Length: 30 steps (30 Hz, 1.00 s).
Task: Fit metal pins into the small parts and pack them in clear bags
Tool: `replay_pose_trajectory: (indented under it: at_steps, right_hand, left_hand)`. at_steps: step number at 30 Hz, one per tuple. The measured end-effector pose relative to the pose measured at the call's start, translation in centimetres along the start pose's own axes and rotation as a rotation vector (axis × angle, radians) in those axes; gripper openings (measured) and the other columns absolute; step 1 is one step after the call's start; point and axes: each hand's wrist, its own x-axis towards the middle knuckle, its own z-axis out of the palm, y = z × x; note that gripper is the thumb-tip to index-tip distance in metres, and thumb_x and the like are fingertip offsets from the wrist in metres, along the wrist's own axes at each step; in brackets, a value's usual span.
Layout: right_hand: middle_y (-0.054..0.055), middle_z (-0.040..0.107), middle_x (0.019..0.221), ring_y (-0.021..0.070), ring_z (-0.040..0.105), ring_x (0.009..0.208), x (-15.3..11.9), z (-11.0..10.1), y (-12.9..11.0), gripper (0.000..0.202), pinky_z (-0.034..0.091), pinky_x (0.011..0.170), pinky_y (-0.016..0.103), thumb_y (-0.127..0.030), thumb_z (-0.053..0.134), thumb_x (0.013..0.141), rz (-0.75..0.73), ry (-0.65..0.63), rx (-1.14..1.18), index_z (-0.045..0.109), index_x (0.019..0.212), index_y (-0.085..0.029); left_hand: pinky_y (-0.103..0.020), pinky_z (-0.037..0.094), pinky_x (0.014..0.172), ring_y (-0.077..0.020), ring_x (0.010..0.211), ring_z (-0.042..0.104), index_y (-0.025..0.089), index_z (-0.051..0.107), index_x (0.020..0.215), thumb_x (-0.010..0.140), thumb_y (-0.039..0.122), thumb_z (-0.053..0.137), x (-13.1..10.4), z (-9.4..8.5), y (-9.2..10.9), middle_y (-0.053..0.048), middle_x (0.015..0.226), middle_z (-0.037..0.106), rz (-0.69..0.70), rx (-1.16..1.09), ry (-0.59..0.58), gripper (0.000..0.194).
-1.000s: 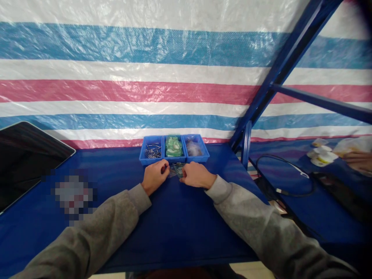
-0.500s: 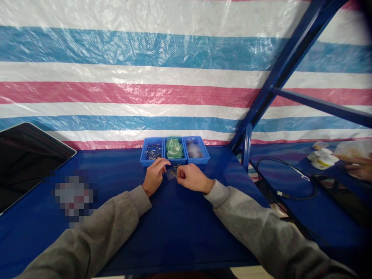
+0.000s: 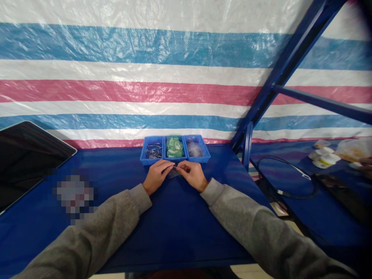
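My left hand [image 3: 158,175] and my right hand [image 3: 192,174] meet fingertip to fingertip just in front of three blue bins. Both pinch at a small clear plastic bag [image 3: 173,173], whose lower part shows between them; a thin item at its top is too small to make out. Behind my left hand, the left bin [image 3: 143,158] holds metal pieces [image 3: 154,151]. Green packets [image 3: 174,146] fill the middle bin [image 3: 175,159]. Clear plastic bags [image 3: 194,149] lie in the right bin [image 3: 207,158].
A dark screen [image 3: 29,155] leans at the left, near a blurred-out patch [image 3: 74,193]. A blue metal frame [image 3: 261,100] rises at the right. Beyond it, a black cable [image 3: 290,196], white rolls [image 3: 324,158] and part of another person's hand [image 3: 366,164] are on another table.
My right hand has turned and come in towards my left, and its fingers now pinch beside the left fingertips. My left fingers have closed. The other person's hand has moved right.
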Motion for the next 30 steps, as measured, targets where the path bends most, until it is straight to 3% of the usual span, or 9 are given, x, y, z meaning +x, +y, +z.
replay_pose_trajectory:
  at_steps: [9, 19, 25, 30]
  right_hand:
    - [0.004, 0.068, 0.08, 0.0137, 0.059, 0.062, -0.03, -0.07, 0.17, 0.021, 0.046, 0.061, 0.024, -0.031, 0.055, 0.083, 0.029, 0.025, 0.039, 0.067, 0.091, -0.017]
    - [0.003, 0.065, 0.071, 0.0136, 0.059, 0.065, 0.17, -0.57, -0.66, 0.03, 0.043, 0.064, 0.022, -0.033, 0.044, 0.09, -0.025, -0.014, -0.047, 0.065, 0.077, -0.016]
    - [0.004, 0.067, 0.086, 0.0138, 0.06, 0.07, 0.01, -0.5, -0.82, 0.022, 0.045, 0.067, 0.023, -0.031, 0.051, 0.087, -0.066, 0.019, -0.01, 0.064, 0.096, -0.017]
    - [0.005, 0.066, 0.084, 0.0143, 0.059, 0.072, -0.06, -0.58, -0.79, 0.022, 0.046, 0.07, 0.025, -0.03, 0.047, 0.089, -0.079, 0.026, -0.015, 0.065, 0.09, -0.017]
  left_hand:
    - [-0.027, 0.05, 0.075, -0.0148, 0.077, 0.064, 0.019, 0.066, 0.091, 0.088, 0.028, 0.05, -0.05, -0.15, 0.08, -0.003, 0.086, 0.069, -0.026, 0.025, 0.01, 0.019]
    - [-0.026, 0.049, 0.077, -0.0143, 0.079, 0.063, 0.018, 0.065, 0.09, 0.087, 0.027, 0.051, -0.07, -0.13, 0.24, -0.003, 0.086, 0.068, -0.027, 0.011, -0.001, 0.017]
    - [-0.026, 0.047, 0.075, -0.014, 0.077, 0.061, 0.017, 0.063, 0.088, 0.088, 0.027, 0.049, -0.07, -0.21, 0.2, -0.003, 0.084, 0.066, -0.073, 0.042, 0.001, 0.017]
    - [-0.026, 0.047, 0.074, -0.0151, 0.078, 0.061, 0.017, 0.063, 0.087, 0.088, 0.03, 0.048, -0.01, -0.2, 0.28, -0.004, 0.083, 0.066, -0.085, 0.051, 0.009, 0.02]
